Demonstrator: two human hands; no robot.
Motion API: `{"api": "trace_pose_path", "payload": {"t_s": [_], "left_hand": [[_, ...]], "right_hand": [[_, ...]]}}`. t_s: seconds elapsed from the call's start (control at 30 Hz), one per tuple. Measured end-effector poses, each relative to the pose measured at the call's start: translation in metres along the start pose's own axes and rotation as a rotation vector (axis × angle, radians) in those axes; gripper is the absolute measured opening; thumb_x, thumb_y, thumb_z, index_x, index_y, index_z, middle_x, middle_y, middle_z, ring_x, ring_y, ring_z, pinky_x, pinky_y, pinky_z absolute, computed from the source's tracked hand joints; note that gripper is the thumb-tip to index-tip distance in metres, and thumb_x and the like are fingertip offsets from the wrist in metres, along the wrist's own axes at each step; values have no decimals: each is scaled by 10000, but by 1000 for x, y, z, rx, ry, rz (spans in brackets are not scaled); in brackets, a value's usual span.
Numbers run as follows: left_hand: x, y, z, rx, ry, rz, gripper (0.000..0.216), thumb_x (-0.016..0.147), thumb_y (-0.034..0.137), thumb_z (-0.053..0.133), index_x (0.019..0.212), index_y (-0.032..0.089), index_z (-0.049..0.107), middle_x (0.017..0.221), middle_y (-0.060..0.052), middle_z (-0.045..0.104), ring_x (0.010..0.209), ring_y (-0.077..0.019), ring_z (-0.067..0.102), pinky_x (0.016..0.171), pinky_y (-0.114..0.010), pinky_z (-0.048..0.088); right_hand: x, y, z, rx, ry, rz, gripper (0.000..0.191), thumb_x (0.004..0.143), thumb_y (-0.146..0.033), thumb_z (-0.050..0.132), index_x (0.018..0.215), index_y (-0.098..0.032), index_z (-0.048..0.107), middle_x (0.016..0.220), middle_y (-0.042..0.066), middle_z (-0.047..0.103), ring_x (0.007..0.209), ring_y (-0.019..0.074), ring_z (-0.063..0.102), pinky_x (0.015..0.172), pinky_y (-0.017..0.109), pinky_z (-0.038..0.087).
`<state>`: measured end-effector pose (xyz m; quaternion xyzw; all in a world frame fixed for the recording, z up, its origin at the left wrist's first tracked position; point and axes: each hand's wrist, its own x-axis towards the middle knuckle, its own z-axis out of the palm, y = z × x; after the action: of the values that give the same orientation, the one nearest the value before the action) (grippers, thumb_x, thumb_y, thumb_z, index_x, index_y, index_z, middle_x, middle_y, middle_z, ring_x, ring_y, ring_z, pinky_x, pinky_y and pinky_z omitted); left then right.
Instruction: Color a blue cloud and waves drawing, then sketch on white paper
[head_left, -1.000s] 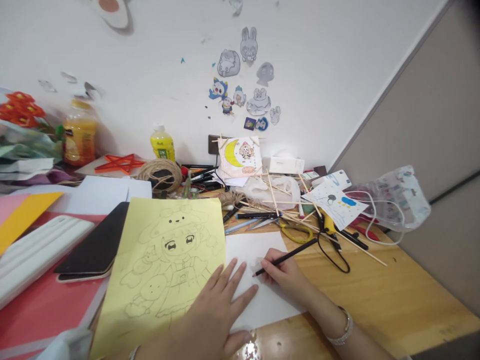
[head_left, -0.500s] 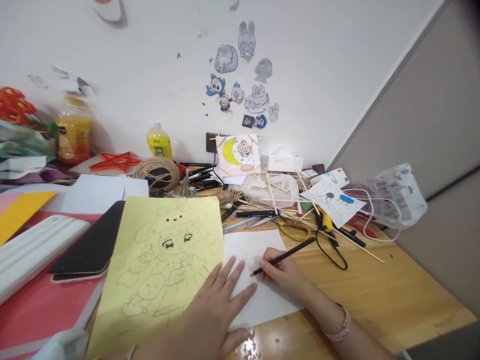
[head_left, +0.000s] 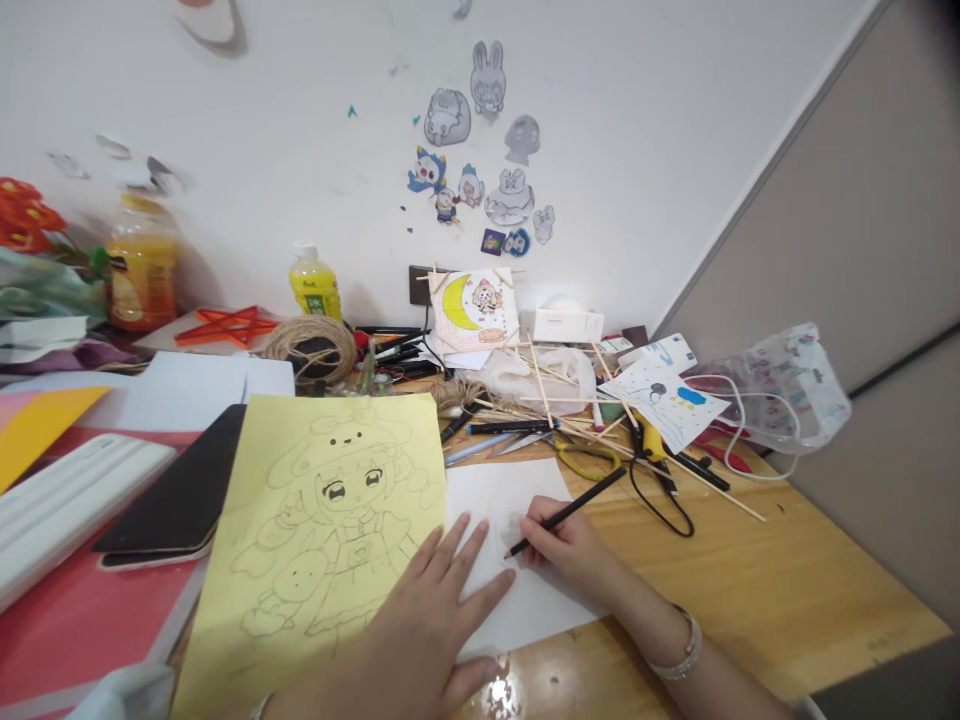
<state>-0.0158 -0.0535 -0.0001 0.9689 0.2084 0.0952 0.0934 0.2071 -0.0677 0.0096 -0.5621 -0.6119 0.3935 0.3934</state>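
My right hand is closed around a black pencil, whose tip rests at the white paper. Faint marks show near the tip, too pale to make out. My left hand lies flat with spread fingers, across the edge of the white paper and the lower right part of a yellow sheet. On that yellow sheet is a line drawing of a big-eyed cartoon figure in a hat, holding a round-headed toy; my left hand and forearm cover its lower part.
Behind the paper lie yellow-handled scissors, pens, thin wooden sticks and a twine roll. A black tablet-like slab and a white case stand left. Two bottles, a yellow one and an orange one, line the wall.
The pencil tip has shifted very slightly to the right and down on the white paper. My left hand stays in place. The whole view has moved a little.
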Motion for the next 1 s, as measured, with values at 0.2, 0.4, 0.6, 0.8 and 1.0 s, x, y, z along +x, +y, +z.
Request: {"api": "trace_pose_path", "payload": {"t_s": [0.2, 0.4, 0.6, 0.8, 1.0], "left_hand": [[4, 5, -13, 3, -109, -35, 705, 817, 375, 705, 1435, 275, 380, 1519, -209, 220, 1373, -431, 135, 1028, -649, 258], [3, 5, -14, -6, -98, -37, 696, 821, 392, 700, 1431, 262, 389, 1521, -205, 218, 1376, -431, 135, 1032, -645, 260], [-1, -1, 0, -6, 4, 1, 697, 831, 383, 682, 1443, 289, 361, 1555, -145, 152, 1389, -415, 134, 1053, -625, 252], [-3, -4, 5, 6, 18, 16, 666, 871, 415, 623, 1458, 303, 329, 1569, -114, 112, 1391, -414, 141, 1053, -618, 262], [-4, -5, 14, 10, 84, 19, 725, 849, 430, 646, 1470, 327, 286, 1574, -108, 94, 1394, -408, 140, 1059, -624, 248]], "right_hand": [[-1, 4, -1, 8, 30, -27, 444, 850, -539, 512, 553, -227, 405, 510, -37, 457, 516, 128, 440, 496, 249, 348], [-1, 6, -2, 4, 38, -48, 442, 853, -520, 521, 545, -222, 413, 501, -39, 445, 506, 122, 434, 485, 243, 345], [-2, 4, -3, -4, 26, -37, 417, 847, -484, 527, 545, -223, 407, 502, -37, 459, 509, 123, 441, 493, 247, 353], [-3, 4, -4, 15, 47, -19, 414, 840, -484, 525, 540, -224, 407, 494, -37, 463, 498, 118, 441, 480, 239, 340], [-3, 2, -6, -1, 28, -12, 404, 834, -473, 533, 537, -223, 421, 488, -36, 467, 494, 121, 443, 488, 241, 354]]}}
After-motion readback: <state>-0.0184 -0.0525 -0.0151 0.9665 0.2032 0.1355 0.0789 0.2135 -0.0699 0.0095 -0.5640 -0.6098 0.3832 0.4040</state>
